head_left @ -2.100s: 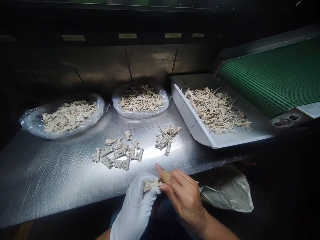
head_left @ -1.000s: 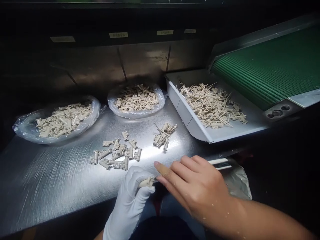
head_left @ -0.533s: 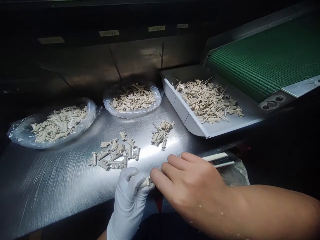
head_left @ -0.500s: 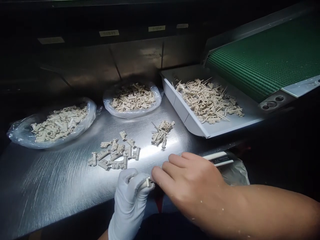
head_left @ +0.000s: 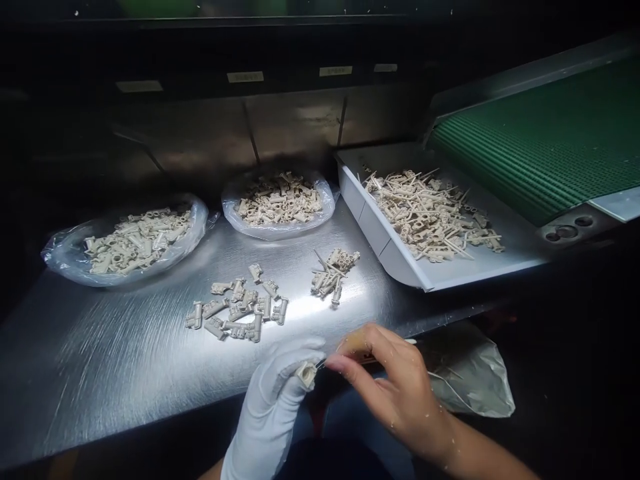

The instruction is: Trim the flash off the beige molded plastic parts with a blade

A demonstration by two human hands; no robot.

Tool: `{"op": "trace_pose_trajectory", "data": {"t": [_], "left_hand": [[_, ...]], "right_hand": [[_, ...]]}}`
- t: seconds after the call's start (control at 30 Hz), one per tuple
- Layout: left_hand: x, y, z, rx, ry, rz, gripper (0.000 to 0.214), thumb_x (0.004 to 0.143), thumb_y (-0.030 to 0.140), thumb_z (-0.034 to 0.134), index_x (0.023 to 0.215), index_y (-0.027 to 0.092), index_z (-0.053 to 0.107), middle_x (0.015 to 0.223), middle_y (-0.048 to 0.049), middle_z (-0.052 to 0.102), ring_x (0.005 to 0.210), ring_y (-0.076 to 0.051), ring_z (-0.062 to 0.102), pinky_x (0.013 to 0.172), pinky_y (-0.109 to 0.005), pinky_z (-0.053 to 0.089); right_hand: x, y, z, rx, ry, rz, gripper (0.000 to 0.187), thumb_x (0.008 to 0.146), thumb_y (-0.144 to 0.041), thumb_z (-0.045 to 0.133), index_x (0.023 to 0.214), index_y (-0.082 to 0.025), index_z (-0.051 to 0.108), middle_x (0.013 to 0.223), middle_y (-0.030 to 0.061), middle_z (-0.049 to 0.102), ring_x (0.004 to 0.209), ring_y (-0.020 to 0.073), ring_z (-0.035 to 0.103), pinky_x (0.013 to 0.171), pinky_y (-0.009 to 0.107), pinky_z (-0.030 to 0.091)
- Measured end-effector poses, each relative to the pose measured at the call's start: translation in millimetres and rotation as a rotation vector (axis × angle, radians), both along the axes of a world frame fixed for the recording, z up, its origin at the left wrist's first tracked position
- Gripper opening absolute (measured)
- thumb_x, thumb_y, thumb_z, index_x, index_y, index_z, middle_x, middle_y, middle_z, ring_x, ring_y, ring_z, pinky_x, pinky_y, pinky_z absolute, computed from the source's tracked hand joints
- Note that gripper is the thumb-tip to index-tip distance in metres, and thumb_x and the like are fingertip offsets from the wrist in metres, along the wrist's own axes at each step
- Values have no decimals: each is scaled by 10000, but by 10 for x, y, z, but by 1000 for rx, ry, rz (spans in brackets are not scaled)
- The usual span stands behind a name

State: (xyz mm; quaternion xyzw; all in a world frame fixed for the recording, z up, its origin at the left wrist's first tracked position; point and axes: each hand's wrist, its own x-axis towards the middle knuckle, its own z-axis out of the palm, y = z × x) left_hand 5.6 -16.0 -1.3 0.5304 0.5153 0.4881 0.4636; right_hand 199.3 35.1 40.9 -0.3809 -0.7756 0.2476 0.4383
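My left hand, in a white glove, pinches a cream plastic part with its round open end facing me. Bare, my right hand is closed around a slim tool; its thin metal tip reaches the part, and most of the handle is hidden by the fingers. Just beyond my hands, several loose cream parts lie spread on the metal table. To their right sits a smaller cluster of parts, some with thin sticks attached.
Two clear plastic bags full of parts stand at the back. A grey tray heaped with parts and sticks is on the right, below a green conveyor belt. Beneath the table edge hangs a plastic bag.
My right hand has turned so that its thumb side faces me, with the tool tip now showing at the part. The left hand has shifted slightly right, and the view has tilted a little.
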Motion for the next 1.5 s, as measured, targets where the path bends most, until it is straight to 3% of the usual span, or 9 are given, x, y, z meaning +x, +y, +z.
{"op": "trace_pose_trajectory", "data": {"t": [0.17, 0.33, 0.53, 0.77, 0.87, 1.03, 1.2, 1.37, 1.5], "left_hand": [[-34, -10, -9, 27, 10, -5, 233, 1027, 262, 611, 1163, 373, 763, 1250, 26, 754, 1174, -187, 690, 1082, -292, 496], [-80, 4, 35, 90, 83, 1, 233, 1022, 256, 618, 1141, 400, 758, 1248, 50, 755, 1169, -163, 687, 1075, -251, 486], [-129, 0, -37, 77, 107, -66, 227, 1007, 232, 639, 1134, 383, 751, 1266, 34, 719, 1183, -181, 660, 1105, -284, 453], [-73, 122, 128, -31, -50, -277, 243, 1073, 252, 499, 1063, 283, 739, 1122, -11, 699, 1051, -195, 683, 989, -309, 520], [-69, 140, 146, 23, 5, -275, 252, 1072, 198, 490, 1091, 303, 718, 1078, 4, 691, 1004, -178, 688, 942, -286, 536], [-112, 102, -21, 350, 251, -27, 394, 1008, 75, 558, 1269, 357, 645, 1215, -14, 637, 1128, -186, 629, 1006, -285, 491], [-95, 126, 29, 454, 376, 37, 374, 982, 60, 575, 1238, 318, 662, 1139, -35, 650, 1049, -189, 655, 923, -268, 531], [-53, 196, 197, 321, 288, -74, 221, 1005, 112, 560, 1063, 280, 692, 988, -25, 687, 915, -192, 685, 831, -274, 573], [-68, 189, 138, 200, 223, -134, 205, 1017, 113, 559, 1032, 270, 690, 984, -6, 651, 915, -165, 663, 906, -262, 544]], "right_hand": [[-69, -53, -132, 56, 67, -38, 82, 1026, -193, 648, 947, -212, 633, 784, 2, 702, 686, 167, 647, 655, 296, 499], [-53, -48, -80, 187, -23, -18, 110, 999, -100, 655, 1002, -202, 613, 797, 17, 720, 691, 178, 641, 662, 316, 464], [-4, -11, 5, 137, -75, 71, 119, 993, -131, 684, 930, -199, 610, 761, -1, 702, 638, 153, 595, 605, 288, 425], [37, -10, -1, -202, -2, 156, 171, 1045, -258, 621, 881, -215, 607, 755, -20, 658, 662, 129, 634, 613, 228, 480], [28, 4, -55, -354, -5, 198, 163, 1039, -352, 621, 943, -223, 599, 784, -28, 655, 657, 127, 639, 581, 216, 488], [31, 32, -146, -39, 13, -60, 124, 972, -274, 732, 969, -220, 621, 785, -18, 644, 643, 130, 589, 586, 241, 470], [56, 31, -127, 249, 51, 147, 188, 971, -34, 644, 1090, -178, 635, 878, 50, 750, 745, 163, 684, 648, 280, 519], [12, 28, -94, 449, -170, 221, 248, 1088, -142, 421, 989, -169, 647, 1007, 104, 801, 682, 183, 625, 557, 306, 477], [-18, 51, -109, 407, -259, 222, 344, 1104, -137, 342, 901, -186, 615, 933, 71, 774, 601, 153, 581, 517, 295, 424]]}}
